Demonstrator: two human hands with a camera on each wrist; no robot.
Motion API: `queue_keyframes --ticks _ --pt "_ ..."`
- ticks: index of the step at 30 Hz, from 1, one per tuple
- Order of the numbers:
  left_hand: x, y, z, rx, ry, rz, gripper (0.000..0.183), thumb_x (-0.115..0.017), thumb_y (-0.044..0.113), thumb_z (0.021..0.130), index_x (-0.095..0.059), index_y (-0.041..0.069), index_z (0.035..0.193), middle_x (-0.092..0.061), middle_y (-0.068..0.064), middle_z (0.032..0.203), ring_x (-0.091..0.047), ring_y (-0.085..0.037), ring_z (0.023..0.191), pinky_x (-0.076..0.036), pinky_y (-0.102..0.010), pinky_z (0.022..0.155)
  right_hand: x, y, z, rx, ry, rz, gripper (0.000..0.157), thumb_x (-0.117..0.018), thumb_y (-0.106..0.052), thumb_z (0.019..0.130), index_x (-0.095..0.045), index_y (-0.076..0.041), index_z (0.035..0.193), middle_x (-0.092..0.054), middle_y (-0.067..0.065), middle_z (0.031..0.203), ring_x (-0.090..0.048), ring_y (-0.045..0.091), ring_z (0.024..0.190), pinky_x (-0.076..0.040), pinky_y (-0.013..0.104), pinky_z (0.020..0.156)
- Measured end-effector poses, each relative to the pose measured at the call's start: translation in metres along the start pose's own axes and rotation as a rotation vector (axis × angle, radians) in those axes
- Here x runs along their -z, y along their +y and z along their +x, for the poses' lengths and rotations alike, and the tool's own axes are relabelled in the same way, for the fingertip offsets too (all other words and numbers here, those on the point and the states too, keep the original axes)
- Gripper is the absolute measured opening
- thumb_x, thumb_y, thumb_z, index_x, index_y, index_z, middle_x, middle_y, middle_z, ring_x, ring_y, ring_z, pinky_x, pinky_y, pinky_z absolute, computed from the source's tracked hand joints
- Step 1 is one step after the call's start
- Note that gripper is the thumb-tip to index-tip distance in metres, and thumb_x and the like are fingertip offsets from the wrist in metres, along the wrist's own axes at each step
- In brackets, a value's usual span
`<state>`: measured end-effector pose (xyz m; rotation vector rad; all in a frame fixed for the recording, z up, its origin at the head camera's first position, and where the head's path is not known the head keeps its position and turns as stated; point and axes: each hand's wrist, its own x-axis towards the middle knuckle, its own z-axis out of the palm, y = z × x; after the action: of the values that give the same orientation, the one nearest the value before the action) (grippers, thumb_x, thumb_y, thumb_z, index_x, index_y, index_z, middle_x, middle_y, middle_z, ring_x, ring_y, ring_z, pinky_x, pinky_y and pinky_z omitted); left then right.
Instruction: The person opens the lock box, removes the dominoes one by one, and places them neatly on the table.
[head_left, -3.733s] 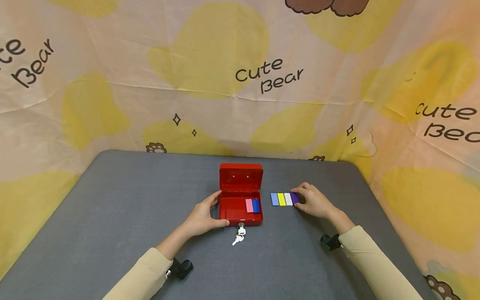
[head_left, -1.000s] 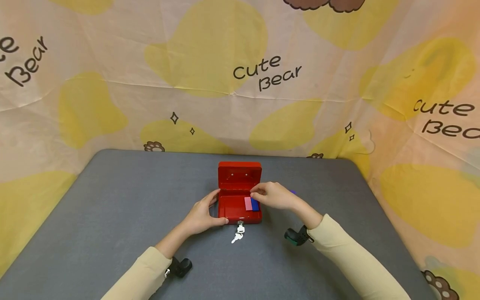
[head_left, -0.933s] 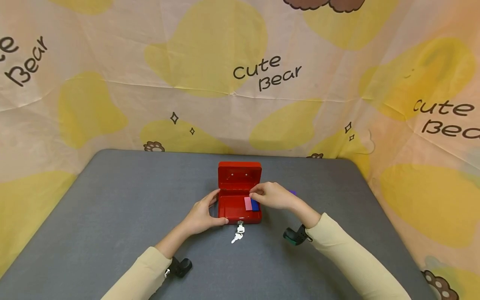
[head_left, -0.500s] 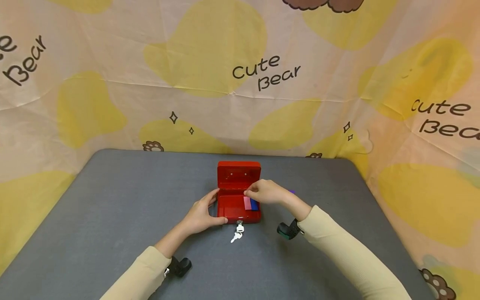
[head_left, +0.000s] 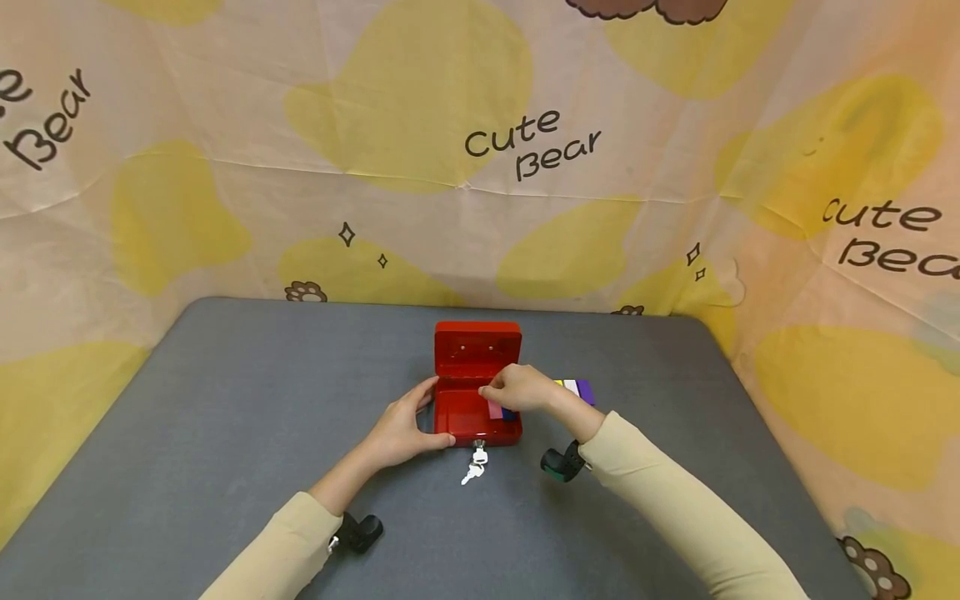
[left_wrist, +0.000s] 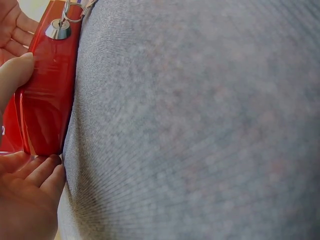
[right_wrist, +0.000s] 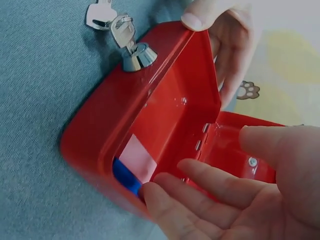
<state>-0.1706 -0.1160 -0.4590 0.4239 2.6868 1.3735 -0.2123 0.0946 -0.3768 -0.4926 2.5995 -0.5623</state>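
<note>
A red cash box [head_left: 457,417] stands on the table with its lid [head_left: 477,350] raised. My left hand [head_left: 397,427] grips its left side, thumb on the front rim, fingers along the side wall. Above the box's interior is my right hand [head_left: 522,387]. In the right wrist view its fingers [right_wrist: 215,182] are loosely bent, the thumb stands apart, and no object shows between them. A pink tile [right_wrist: 137,157] and a dark blue tile [right_wrist: 125,177] lie side by side in the box, close to the right fingertips. Keys [head_left: 477,462] hang from the front lock.
Right of the box, partly behind the right hand, lie a yellow tile [head_left: 558,382], a white tile [head_left: 572,387] and a purple tile [head_left: 586,392] on the grey table [head_left: 300,375]. A patterned cloth [head_left: 412,167] hangs around the table.
The right hand left the row of tiles and moved left over the box. In the last second it slid further left, uncovering more of the row. The left hand stays on the box.
</note>
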Motion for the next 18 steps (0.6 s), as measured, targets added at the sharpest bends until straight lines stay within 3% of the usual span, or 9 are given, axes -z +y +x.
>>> queue_keyframes --ticks 4,11,18 --pt "0.000 0.000 0.000 -0.001 -0.003 -0.002 0.090 -0.081 0.030 0.067 -0.035 0.006 0.140 -0.042 -0.018 0.140 -0.051 -0.033 0.119 -0.045 -0.044 0.094 -0.003 -0.003 0.001 -0.006 0.002 0.005 0.034 -0.054 -0.031 0.091 -0.072 -0.004 0.083 -0.035 -0.003 0.049 -0.033 0.010 0.049 -0.026 0.021 0.047" --pt "-0.001 0.000 0.001 0.005 -0.009 -0.008 0.089 -0.081 0.029 0.067 -0.035 0.007 0.140 -0.041 -0.017 0.140 -0.051 -0.033 0.120 -0.045 -0.044 0.094 -0.010 -0.005 0.002 -0.009 -0.005 -0.001 0.034 -0.054 -0.031 0.091 -0.072 -0.004 0.079 -0.061 0.009 0.059 -0.045 0.009 0.052 -0.034 0.020 0.050" --pt "0.000 -0.001 0.000 0.002 -0.009 -0.006 0.089 -0.080 0.030 0.068 -0.034 0.007 0.140 -0.041 -0.017 0.140 -0.050 -0.033 0.120 -0.045 -0.044 0.094 -0.012 -0.006 0.004 0.021 0.002 0.014 0.031 -0.054 -0.029 0.091 -0.072 -0.004 0.090 -0.045 -0.004 0.052 -0.042 0.010 0.053 -0.032 0.021 0.049"
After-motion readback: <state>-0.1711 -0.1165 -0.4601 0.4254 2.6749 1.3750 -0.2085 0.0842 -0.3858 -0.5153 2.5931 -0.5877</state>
